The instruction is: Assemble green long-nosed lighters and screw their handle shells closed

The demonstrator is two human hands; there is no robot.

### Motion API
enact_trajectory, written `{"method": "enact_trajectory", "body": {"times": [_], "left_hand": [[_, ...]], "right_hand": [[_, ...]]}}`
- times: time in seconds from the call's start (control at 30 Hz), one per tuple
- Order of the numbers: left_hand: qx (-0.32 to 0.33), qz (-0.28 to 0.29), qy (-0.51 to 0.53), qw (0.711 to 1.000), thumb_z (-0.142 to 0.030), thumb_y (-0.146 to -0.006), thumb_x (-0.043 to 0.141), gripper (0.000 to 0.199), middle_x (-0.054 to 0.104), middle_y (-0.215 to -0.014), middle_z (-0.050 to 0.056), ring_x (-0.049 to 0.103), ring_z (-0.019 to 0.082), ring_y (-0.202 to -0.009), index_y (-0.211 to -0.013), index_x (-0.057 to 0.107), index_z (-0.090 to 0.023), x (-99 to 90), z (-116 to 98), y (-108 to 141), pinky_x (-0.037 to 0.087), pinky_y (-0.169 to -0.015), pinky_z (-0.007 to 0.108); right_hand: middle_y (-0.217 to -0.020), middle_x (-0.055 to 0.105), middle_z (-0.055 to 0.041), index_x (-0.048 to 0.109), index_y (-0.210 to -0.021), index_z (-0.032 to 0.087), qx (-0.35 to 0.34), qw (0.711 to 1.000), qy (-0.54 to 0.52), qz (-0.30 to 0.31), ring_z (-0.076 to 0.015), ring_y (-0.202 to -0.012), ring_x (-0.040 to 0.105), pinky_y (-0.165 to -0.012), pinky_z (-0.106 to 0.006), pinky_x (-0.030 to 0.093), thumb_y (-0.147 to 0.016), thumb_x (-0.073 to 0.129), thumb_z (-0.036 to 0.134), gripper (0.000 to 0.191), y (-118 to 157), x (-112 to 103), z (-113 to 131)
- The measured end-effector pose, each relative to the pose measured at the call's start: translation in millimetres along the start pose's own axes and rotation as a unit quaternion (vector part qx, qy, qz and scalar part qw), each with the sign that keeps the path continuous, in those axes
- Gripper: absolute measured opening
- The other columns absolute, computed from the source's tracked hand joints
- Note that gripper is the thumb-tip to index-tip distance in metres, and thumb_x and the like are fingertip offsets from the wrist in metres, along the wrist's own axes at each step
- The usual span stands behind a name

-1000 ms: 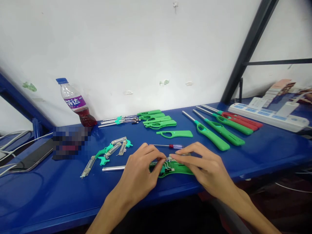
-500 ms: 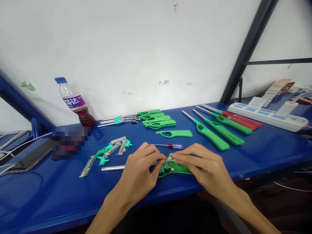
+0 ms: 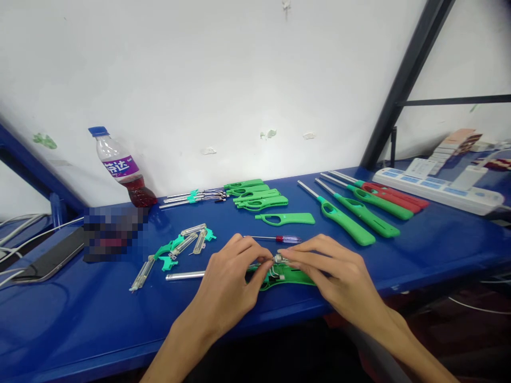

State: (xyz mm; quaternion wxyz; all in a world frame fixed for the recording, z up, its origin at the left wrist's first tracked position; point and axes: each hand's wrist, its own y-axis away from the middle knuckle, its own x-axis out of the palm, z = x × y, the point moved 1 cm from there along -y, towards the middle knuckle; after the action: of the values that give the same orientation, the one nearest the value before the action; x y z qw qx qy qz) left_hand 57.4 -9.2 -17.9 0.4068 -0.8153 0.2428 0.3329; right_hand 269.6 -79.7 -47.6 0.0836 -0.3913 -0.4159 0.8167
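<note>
My left hand point(image 3: 239, 276) is closed in a pinch, thumb and forefinger at thin white wires; what lies between the fingertips is too small to tell. Opposite it, the fingers of my right hand point(image 3: 335, 266) close on a small pale part with metal on it point(image 3: 279, 258), largely hidden by the fingers. Beneath both hands lies an opened green lighter handle shell point(image 3: 293, 277) with wires inside. A silver lighter tube point(image 3: 186, 275) sticks out to the left under my left hand. Just beyond the fingertips rests a screwdriver point(image 3: 288, 239) with a clear purple and red handle.
Clear fuel tanks point(image 3: 186, 244) with teal triggers lie left. Behind are metal tubes with wires point(image 3: 194, 197) and green handle shells point(image 3: 261, 201). Long lighters point(image 3: 351, 221) lie right, near a white power strip point(image 3: 439, 190). A drink bottle point(image 3: 122, 167) and phone point(image 3: 51, 255) are left.
The small pale part has shifted slightly between the fingertips and shows a little more. Both hands keep nearly the same place and pinch.
</note>
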Motion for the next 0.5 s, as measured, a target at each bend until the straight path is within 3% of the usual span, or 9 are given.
{"method": "enact_trajectory", "body": {"times": [0.27, 0.5], "left_hand": [[-0.010, 0.000, -0.013, 1.000, -0.014, -0.103, 0.060, 0.015, 0.074, -0.093, -0.001, 0.061, 0.019, -0.084, -0.095, 0.070, -0.022, -2.5, 0.2, 0.3, 0.045, -0.091, 0.040], [-0.005, 0.008, -0.011, 1.000, -0.011, -0.103, 0.061, 0.016, 0.073, -0.093, 0.000, 0.060, 0.019, -0.084, -0.095, 0.070, -0.022, -1.3, 1.9, -0.9, 0.046, -0.082, 0.036]], "right_hand": [[-0.108, 0.079, -0.0029, 0.073, -0.129, 0.027, 0.019, 1.000, 0.008, 0.003, -0.0193, -0.096, 0.072, -0.084, -0.037, 0.056, -0.106, 0.061, 0.010, 0.032, 2.5, -0.6, -1.2], [-0.110, 0.080, -0.0030, 0.073, -0.131, 0.030, 0.006, 1.000, 0.003, 0.005, -0.0202, -0.093, 0.073, -0.080, -0.038, 0.057, -0.105, 0.061, 0.008, 0.036, 0.3, -1.0, -1.6]]}}
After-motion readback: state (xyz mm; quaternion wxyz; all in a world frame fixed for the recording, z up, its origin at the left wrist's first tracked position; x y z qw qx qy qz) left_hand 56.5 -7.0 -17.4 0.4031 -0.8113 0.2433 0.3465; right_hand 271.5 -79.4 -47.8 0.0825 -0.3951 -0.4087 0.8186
